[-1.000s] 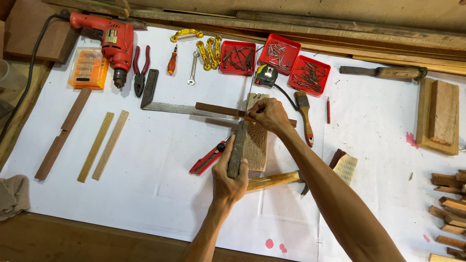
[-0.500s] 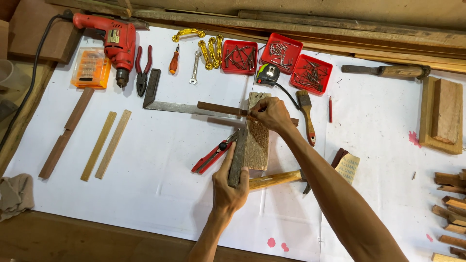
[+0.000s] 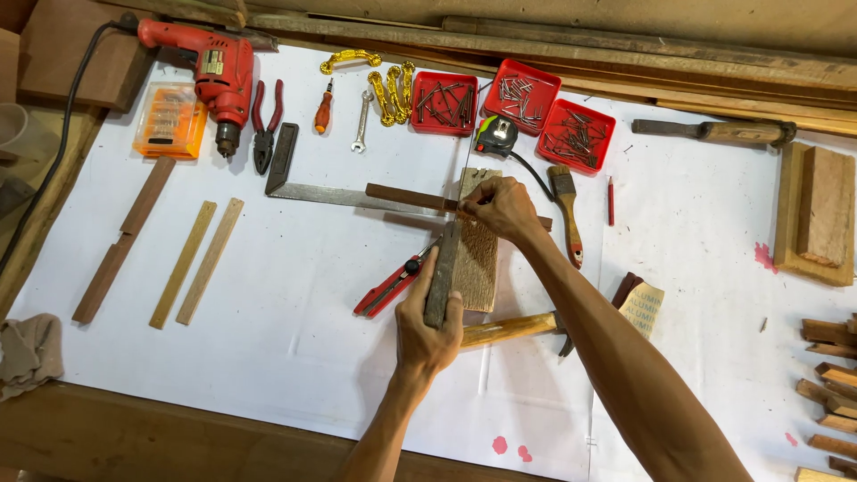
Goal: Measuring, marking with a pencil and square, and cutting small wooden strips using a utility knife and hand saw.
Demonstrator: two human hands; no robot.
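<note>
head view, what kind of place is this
Most likely a woodworking bench: a red electric drill, red trays of nails and wooden strips lie on a white-covered table.

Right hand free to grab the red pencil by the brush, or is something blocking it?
Probably yes. The red pencil lies alone on the white sheet, just right of the paintbrush and close to the right hand. Nothing covers it, but that hand is pinching something at the wood strip and would have to let go first.
</note>
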